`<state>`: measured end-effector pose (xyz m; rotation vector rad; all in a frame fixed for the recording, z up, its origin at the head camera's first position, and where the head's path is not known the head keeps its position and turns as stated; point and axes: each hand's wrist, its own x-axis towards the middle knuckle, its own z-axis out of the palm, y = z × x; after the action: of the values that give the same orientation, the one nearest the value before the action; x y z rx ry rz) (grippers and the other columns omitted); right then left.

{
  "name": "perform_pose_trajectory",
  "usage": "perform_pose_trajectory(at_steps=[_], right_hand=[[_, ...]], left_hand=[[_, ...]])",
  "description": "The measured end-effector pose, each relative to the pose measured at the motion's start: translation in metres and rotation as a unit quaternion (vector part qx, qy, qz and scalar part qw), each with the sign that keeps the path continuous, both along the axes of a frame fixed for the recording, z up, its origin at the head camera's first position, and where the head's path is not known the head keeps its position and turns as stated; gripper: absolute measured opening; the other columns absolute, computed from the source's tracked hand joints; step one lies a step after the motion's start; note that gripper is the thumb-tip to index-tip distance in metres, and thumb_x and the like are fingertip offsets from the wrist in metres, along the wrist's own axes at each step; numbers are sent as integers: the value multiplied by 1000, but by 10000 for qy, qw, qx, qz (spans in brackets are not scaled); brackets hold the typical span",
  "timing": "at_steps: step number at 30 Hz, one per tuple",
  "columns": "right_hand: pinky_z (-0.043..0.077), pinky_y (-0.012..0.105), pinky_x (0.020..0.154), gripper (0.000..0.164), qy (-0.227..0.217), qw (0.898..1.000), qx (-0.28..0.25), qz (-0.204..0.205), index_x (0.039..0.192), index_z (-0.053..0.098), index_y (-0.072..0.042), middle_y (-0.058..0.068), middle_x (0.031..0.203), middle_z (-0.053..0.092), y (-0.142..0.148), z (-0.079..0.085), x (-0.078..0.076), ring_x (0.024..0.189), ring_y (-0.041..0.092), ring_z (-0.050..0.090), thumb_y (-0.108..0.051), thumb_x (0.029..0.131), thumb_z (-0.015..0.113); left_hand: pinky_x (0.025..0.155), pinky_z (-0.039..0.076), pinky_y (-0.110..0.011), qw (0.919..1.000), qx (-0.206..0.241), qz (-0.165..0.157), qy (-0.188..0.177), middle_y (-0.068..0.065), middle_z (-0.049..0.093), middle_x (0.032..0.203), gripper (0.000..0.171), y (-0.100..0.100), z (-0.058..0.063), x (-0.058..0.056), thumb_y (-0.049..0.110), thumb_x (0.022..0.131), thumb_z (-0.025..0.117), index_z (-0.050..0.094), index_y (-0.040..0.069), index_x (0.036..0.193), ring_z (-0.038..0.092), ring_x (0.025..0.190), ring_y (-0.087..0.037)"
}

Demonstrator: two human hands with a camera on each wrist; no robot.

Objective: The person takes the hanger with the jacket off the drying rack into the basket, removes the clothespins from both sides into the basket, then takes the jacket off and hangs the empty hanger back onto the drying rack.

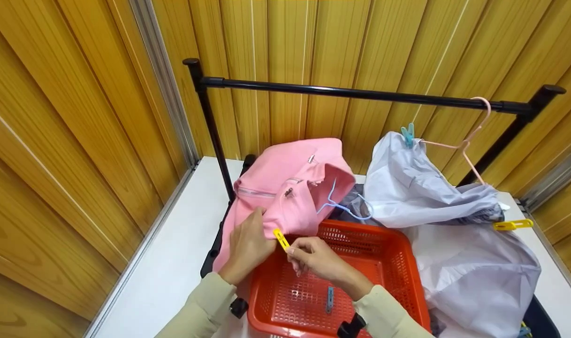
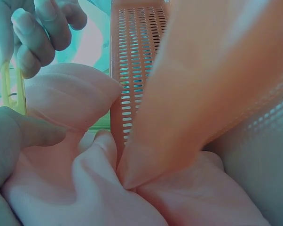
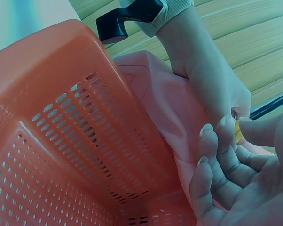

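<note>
A pink zippered garment lies bunched over the back left of the red basket, with a blue hanger poking out of its opening. My left hand grips a fold of the pink fabric near the basket's left rim. Between thumb and fingertips, my right hand pinches a yellow clothespin, its far end right at the fabric's lower edge. In the left wrist view the clothespin stands upright beside the left thumb. The right wrist view shows only a sliver of it, mostly hidden behind fingers.
The red basket holds a blue-grey clothespin. A black rack spans the back. From it a pink hanger hangs at right, with white garments, a teal clothespin and another yellow clothespin.
</note>
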<state>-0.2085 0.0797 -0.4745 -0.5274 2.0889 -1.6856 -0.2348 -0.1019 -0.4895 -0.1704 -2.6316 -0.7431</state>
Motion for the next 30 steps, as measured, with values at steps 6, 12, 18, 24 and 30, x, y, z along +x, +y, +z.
perform_pose_trajectory(at_steps=[6,12,18,24,30], right_hand=[[46,20,54,31,16,10000,95,28,87,56,16,-1,62,52,5,0,0,55,7,52,-13,97,55],[46,20,55,29,147,9993,318,141,86,58,13,0,63,52,11,-1,1,57,8,53,-13,97,55],[45,19,56,30,111,9981,505,326,85,58,11,1,65,54,18,-2,3,59,8,52,-16,97,55],[49,21,59,34,-337,9963,477,624,88,57,15,0,67,56,25,-3,6,61,8,54,-18,97,55],[47,21,57,38,-225,9955,727,569,83,58,14,0,64,55,30,-7,8,59,10,55,-22,95,59]], left_hand=[[55,45,-36,10000,13,22,-67,0,60,81,42,-1,0,-1,11,65,69,57,14,104,56,64,-22],[58,47,-37,9999,23,-2,-161,0,61,82,43,-2,2,-1,10,65,68,56,14,106,59,67,-23],[57,48,-39,10000,28,-26,-87,-2,60,81,40,-4,2,-2,12,66,72,56,13,103,60,68,-25],[57,48,-39,9999,45,-30,-96,-2,60,81,41,-5,2,-2,12,65,71,55,14,102,60,69,-25],[57,48,-42,9999,85,-39,-75,-2,61,81,38,-5,0,-3,15,67,70,55,14,102,61,69,-27]])
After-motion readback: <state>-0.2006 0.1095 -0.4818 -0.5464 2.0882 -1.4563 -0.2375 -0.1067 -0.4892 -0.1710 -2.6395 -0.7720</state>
